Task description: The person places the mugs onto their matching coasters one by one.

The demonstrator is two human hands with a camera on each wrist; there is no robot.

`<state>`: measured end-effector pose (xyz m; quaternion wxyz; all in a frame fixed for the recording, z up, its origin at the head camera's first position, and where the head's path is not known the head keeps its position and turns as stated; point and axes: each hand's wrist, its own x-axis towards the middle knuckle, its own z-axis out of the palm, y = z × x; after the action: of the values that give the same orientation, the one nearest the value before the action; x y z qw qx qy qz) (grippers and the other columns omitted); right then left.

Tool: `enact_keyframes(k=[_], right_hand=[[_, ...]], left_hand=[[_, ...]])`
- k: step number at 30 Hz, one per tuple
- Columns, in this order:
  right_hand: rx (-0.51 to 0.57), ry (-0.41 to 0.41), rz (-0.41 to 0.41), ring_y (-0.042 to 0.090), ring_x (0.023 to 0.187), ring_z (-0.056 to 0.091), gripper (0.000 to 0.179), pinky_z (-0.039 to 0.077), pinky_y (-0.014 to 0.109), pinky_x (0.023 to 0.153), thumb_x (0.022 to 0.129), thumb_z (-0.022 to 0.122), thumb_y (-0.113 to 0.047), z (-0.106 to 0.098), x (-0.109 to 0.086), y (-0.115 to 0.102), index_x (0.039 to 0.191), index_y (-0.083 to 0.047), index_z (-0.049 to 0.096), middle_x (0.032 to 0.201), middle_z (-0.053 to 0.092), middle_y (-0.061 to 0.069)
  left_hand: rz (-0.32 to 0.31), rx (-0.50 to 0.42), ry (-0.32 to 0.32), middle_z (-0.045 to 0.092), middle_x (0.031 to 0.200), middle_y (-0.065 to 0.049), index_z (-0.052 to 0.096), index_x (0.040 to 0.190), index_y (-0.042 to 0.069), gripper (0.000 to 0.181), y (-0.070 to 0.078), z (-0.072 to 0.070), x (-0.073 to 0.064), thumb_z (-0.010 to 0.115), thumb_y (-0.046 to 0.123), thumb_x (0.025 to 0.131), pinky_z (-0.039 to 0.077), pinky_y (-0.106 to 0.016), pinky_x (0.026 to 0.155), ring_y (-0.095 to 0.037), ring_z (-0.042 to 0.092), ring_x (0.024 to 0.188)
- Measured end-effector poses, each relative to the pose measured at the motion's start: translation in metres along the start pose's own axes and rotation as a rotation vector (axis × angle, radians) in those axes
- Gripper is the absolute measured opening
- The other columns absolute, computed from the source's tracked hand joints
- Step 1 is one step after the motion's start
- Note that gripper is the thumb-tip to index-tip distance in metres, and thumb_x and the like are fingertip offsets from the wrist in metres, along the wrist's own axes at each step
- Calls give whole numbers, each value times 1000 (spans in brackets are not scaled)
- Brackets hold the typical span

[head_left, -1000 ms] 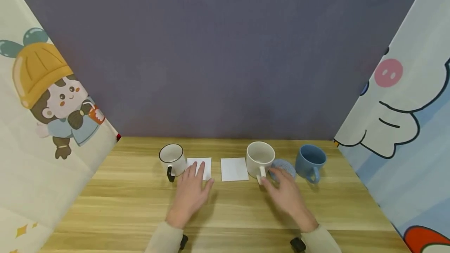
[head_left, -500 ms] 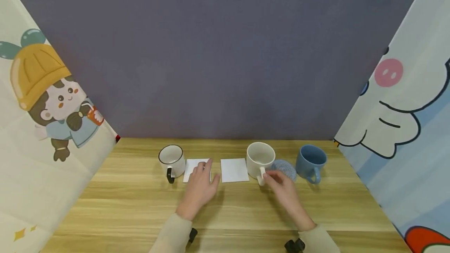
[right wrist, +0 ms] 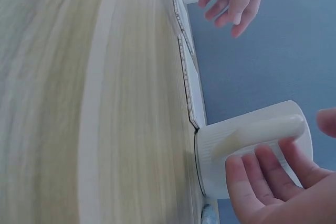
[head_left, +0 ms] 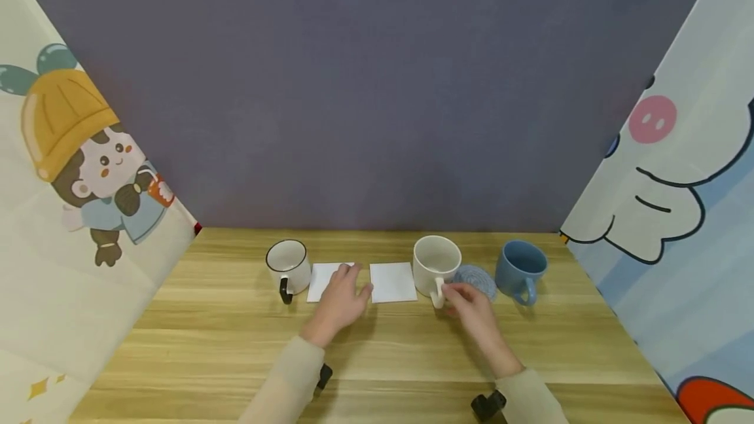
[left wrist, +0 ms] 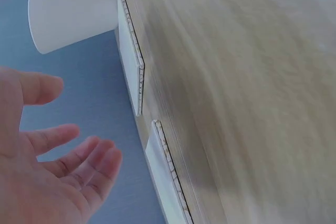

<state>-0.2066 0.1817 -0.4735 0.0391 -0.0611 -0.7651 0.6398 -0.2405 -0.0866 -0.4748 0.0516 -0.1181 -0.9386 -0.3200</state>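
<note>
A white mug (head_left: 436, 264) stands upright right of centre, its handle toward me. My right hand (head_left: 476, 318) is at that handle (right wrist: 262, 131); in the right wrist view its fingertips lie close along the handle, while the thumb (right wrist: 326, 121) is held apart. Two thin white square coasters, the left one (head_left: 321, 280) and the right one (head_left: 393, 282), lie left of this mug. My left hand (head_left: 343, 303) hovers at the left coaster's right side, fingers spread and holding nothing. Their layered edges show in the left wrist view.
A white mug with a black rim and handle (head_left: 288, 267) stands at the left of the row. A round blue coaster (head_left: 476, 280) lies between the white mug and a blue mug (head_left: 521, 270) at the right. Behind the wooden table (head_left: 377, 358) rises a grey panel (head_left: 377, 97).
My left hand has shifted right, from over the left coaster to its right side. My right hand's fingers have drawn together at the white mug's handle. The mugs have not moved.
</note>
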Motion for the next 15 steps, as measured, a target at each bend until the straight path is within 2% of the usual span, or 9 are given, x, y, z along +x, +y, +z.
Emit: enact_keyframes(k=[7, 15], right_hand=[[92, -7, 33, 16, 86, 64, 36, 57, 33, 79, 101, 64, -20, 2, 5, 0, 115, 12, 64, 105, 66, 13], [176, -25, 62, 18, 85, 66, 30, 59, 42, 83, 100, 63, -13, 7, 8, 3, 114, 14, 62, 104, 65, 14]], left_hand=[[17, -45, -26, 55, 133, -22, 56, 137, -4, 48, 4, 3, 15, 64, 23, 98, 42, -53, 106, -41, 52, 126], [-16, -144, -67, 59, 126, -22, 57, 136, -4, 47, 5, 7, 27, 64, 20, 97, 48, -53, 97, -38, 58, 114]])
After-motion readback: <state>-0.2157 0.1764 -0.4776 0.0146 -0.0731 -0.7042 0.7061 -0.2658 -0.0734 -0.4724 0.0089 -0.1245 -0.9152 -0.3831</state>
